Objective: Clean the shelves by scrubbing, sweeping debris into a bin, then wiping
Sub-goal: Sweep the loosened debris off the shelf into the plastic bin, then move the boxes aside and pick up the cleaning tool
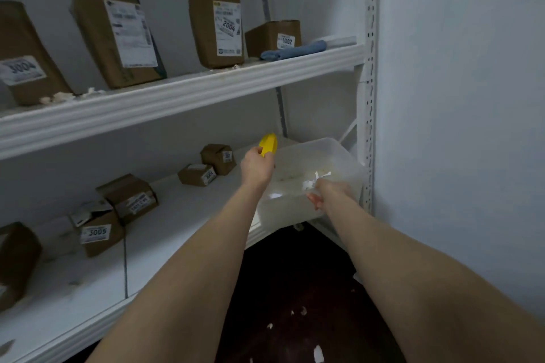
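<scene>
1. At the far left of the upper shelf (177, 97), a brown box labelled 3004 (23, 53) leans back. Pale crumbled debris (59, 97) lies along the shelf's front edge beside it.
2. Further right on that shelf is a tall box with a large white label (100, 38), also tilted. Next come an upright box marked 2004 (206, 26) and a low box marked 1002 (265, 37).
3. A folded blue cloth (295, 50) lies in front of the 1002 box, near the right end of the upper shelf.
4. On the lower shelf (177, 215), a box marked 3005 (100, 233) sits at the left with another labelled box (126, 197) just behind it. Two small boxes (196, 174) stand farther right, close together.
5. The left hand (256, 165) reaches out above the lower shelf, its fingers curled round a yellow tool (269, 143). The tool sticks up from the fist, just left of the bin.
6. The translucent plastic bin (339, 156) is at the right end of the lower shelf and its near side hangs past the shelf's front edge. White scraps (315, 180) lie inside it.
7. The right hand (321, 191) grips the bin's near rim, with fingers hooked over the wall.
8. A white perforated upright (371, 68) stands just right of the bin, against a pale wall (457, 127).
9. Below the arms, the dark floor (295, 274) has white bits (318, 353) scattered on it.
</scene>
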